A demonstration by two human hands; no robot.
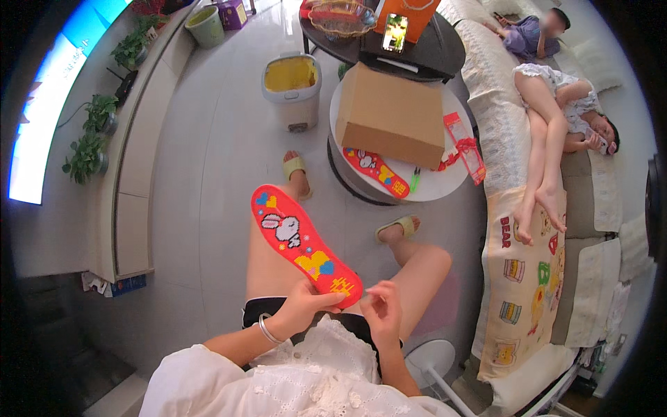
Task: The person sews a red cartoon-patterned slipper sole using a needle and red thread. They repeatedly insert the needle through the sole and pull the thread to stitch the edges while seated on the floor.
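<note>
A red embroidered insole [299,240] with a white rabbit and yellow and blue hearts is held up over my lap. My left hand [306,306] grips its near end, thumb on top. My right hand [381,309] sits just right of that end, fingers pinched together at the insole's edge; what they pinch is too small to see. A matching second insole [379,172] lies on the round white table [445,186], in front of a brown cardboard box [392,115].
A bin with a yellow liner [292,87] stands on the floor ahead. A dark round table [417,52] holds a phone and basket. Two people lie on the sofa [528,208] at right. A low cabinet with plants [97,139] runs along the left.
</note>
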